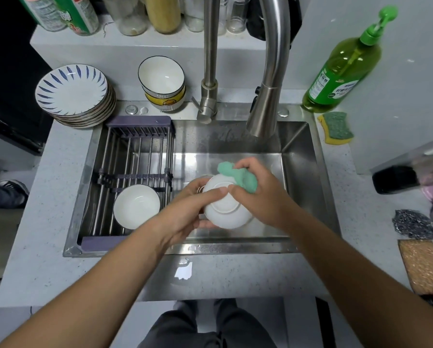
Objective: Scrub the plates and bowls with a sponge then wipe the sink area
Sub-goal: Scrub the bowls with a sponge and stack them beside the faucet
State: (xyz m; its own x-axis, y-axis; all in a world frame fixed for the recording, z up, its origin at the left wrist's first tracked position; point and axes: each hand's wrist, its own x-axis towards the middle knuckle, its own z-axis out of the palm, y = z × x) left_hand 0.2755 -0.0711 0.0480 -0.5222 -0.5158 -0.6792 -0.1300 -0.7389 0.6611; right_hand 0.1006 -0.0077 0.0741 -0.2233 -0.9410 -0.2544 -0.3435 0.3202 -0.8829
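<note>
White bowl (226, 209) held bottom-up over the sink (295, 139), foot ring facing the camera. Left hand (185, 209) curls around its left rim, thumb laid across the base. Right hand (258, 194) is bunched around a crumpled green sponge (240, 175), pressing it on the bowl's upper right flank; the unscrubbed base lies down and left of it, so the stroke likely travels that way. Glazed, smooth, round ceramic against soft foam. One clean-looking bowl (136, 206) sits upright in the wire rack (135, 149); striped plates (72, 90) and stacked bowls (163, 82) wait behind the sink.
</note>
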